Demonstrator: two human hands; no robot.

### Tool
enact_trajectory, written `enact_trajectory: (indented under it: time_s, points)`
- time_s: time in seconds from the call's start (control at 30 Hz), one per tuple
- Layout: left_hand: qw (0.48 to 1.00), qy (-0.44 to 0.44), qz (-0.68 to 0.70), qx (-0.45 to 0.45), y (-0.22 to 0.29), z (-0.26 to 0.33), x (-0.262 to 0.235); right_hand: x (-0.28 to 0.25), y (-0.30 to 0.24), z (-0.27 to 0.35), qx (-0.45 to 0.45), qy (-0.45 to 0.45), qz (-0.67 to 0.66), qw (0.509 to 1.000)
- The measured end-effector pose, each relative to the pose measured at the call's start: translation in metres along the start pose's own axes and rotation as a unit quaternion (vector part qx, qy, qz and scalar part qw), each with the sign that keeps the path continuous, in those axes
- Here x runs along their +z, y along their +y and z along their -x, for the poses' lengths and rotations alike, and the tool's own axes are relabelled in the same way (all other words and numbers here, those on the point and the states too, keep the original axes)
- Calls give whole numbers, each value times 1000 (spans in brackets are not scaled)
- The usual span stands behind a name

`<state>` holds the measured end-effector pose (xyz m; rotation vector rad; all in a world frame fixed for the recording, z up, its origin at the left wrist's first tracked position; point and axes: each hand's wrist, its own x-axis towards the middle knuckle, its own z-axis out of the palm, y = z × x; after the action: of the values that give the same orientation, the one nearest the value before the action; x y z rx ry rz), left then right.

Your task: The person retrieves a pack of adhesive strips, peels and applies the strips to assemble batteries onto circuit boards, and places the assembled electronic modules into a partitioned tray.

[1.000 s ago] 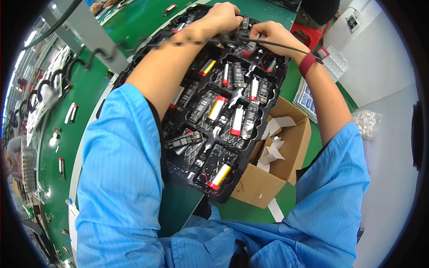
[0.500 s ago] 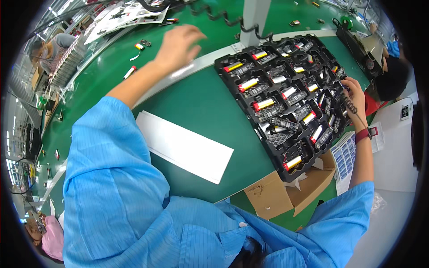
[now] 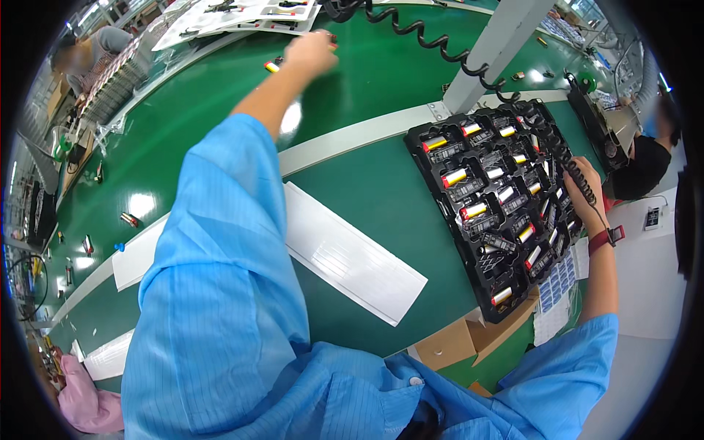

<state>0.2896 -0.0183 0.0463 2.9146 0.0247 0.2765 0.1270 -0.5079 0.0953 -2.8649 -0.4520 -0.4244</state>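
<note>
The left hand [image 3: 312, 51] was stretched far out across the green table [image 3: 367, 81], its fingers curled down over a small dark part whose kind could not be made out; whether the hand actually gripped it could not be told. Just to the left of that hand lay a small yellow-and-red piece [image 3: 272, 66] on the table. The right hand [image 3: 584, 192] rested at the right edge of a black tray [image 3: 433, 192], fingers bent around a black coiled cord [image 3: 579, 180] that ran up over the tray toward a grey post [image 3: 499, 48]. The tray sat on the near strip of the table, its pockets filled with small batteries [image 3: 455, 177] with yellow, red and white ends. A long white sheet [image 3: 352, 257] lay flat to the left of the tray, apart from it. A brown cardboard box [image 3: 447, 341] stood open below the tray's near corner.
</note>
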Motion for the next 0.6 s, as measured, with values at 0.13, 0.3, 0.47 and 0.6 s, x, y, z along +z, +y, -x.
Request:
enact_trajectory:
  time_s: [0.13,0.3,0.47,0.6]
  points:
    - [993,-96,-19,-61,-71,-36,5,5,-3,-3,-1,-29,34,999]
    - [972,-175,-14,-153,-106,-44,9,15,11,-10,-9,9,27,1000]
    - [964,-202,164,63,-4,17,-9,-10,106,37,154,0,34,987]
    - [829,-376,291,294,153,99,-44,9,158,75,216,29,32,975]
